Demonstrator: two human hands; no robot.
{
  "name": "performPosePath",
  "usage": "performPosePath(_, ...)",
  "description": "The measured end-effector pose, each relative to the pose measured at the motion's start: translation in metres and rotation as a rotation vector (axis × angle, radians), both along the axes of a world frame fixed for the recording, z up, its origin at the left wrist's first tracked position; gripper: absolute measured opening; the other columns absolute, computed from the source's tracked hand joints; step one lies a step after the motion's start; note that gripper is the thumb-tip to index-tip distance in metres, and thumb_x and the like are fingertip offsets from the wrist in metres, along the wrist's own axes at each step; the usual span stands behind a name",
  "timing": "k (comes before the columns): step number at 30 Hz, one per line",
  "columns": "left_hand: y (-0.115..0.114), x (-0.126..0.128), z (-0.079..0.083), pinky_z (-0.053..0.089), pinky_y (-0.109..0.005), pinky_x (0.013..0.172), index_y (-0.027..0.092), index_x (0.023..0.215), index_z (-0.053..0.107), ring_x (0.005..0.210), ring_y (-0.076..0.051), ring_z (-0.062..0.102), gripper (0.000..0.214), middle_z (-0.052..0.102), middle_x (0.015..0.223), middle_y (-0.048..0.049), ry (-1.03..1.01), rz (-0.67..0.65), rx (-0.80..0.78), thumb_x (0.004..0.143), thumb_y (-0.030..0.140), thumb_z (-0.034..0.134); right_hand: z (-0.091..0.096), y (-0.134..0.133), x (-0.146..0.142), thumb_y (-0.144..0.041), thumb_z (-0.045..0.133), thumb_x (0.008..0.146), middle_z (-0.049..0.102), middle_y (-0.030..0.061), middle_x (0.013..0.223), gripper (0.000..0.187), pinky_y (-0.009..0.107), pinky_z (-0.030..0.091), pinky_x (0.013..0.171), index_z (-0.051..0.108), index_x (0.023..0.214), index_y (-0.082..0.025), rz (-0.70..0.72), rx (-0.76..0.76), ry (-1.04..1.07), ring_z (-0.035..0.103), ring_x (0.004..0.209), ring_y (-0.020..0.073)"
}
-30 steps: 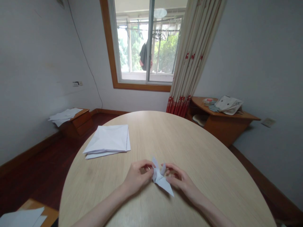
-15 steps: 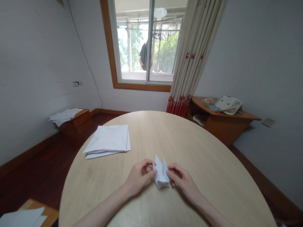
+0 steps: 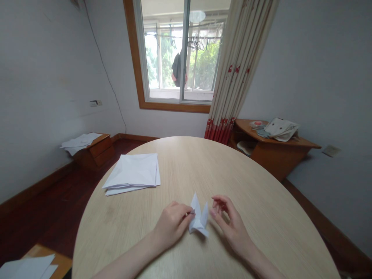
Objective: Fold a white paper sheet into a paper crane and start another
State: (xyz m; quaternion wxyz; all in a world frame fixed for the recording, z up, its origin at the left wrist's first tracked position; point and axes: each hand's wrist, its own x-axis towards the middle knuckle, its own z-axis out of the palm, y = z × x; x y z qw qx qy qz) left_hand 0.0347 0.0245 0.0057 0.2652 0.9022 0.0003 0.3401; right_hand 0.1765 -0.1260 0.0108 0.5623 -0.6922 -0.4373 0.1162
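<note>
A small folded white paper figure [image 3: 198, 221] with pointed flaps standing up is near the front middle of the round wooden table [image 3: 232, 174]. My left hand [image 3: 174, 220] pinches its left side between thumb and fingers. Just off its right side is my right hand [image 3: 228, 221], fingers curved and apart, with nothing held. A narrow gap shows between the right fingertips and the paper. The underside of the figure is hidden.
A stack of white paper sheets [image 3: 133, 170] lies at the table's left. More sheets rest on a low cabinet [image 3: 101, 149] and at the lower left [image 3: 29, 267]. A corner desk [image 3: 279, 155] carrying a cloth bag [image 3: 281, 129] stands beyond the table's right side.
My right hand has let go of the paper and moved slightly right, its fingers opening. The paper figure has turned and its flaps have spread wider. My left hand keeps its pinch.
</note>
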Motion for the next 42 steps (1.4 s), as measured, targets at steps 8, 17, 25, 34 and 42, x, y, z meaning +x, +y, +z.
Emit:
performPosePath(8,-0.009,-0.001,0.003,0.044,-0.027,0.065,0.016,0.093,0.056,0.064,-0.015,0.062,0.021,0.067,0.074,-0.0046,-0.060,-0.080,0.233,0.098,0.018,0.036,0.003,0.002,-0.007,-0.048,0.052,0.085,0.050,-0.0010,0.069,0.026,0.027,0.039,0.059,0.053,0.085,-0.022,0.049,-0.117,-0.012,0.047,0.063,0.0156)
performPosePath(17,-0.012,-0.001,0.003,0.044,-0.025,0.061,0.017,0.086,0.054,0.056,-0.013,0.060,0.016,0.065,0.068,-0.0024,-0.080,-0.099,0.205,0.093,0.016,0.040,0.005,0.004,-0.010,-0.047,0.055,0.082,0.045,-0.0033,0.063,0.026,0.026,0.037,0.055,0.053,0.081,-0.022,0.046,-0.122,0.108,0.044,0.058,0.0145)
performPosePath(25,-0.013,-0.002,0.003,0.042,-0.024,0.057,0.018,0.078,0.053,0.050,-0.012,0.055,0.018,0.060,0.059,0.0000,-0.064,-0.099,0.220,0.090,0.016,0.040,-0.005,0.007,-0.003,-0.047,0.063,0.074,0.047,-0.0045,0.067,0.030,0.023,0.032,0.048,0.053,0.087,-0.022,0.148,-0.058,0.420,0.040,0.051,0.0111)
performPosePath(34,-0.008,-0.001,0.002,0.042,-0.024,0.057,0.018,0.076,0.054,0.049,-0.012,0.055,0.017,0.060,0.059,0.0000,-0.063,-0.055,0.206,0.089,0.017,0.042,0.002,0.006,-0.004,-0.044,0.050,0.089,0.055,0.0023,0.081,0.027,0.030,0.041,0.073,0.055,0.074,-0.022,0.189,-0.029,0.031,0.053,0.080,0.0188)
performPosePath(42,-0.003,-0.001,0.003,0.040,-0.024,0.056,0.017,0.075,0.054,0.050,-0.013,0.056,0.018,0.061,0.059,-0.0004,-0.050,-0.030,0.179,0.089,0.017,0.044,0.001,0.002,-0.004,-0.041,0.053,0.087,0.063,0.0054,0.090,0.022,0.033,0.042,0.074,0.063,0.096,-0.023,0.208,-0.100,-0.085,0.056,0.082,0.0210)
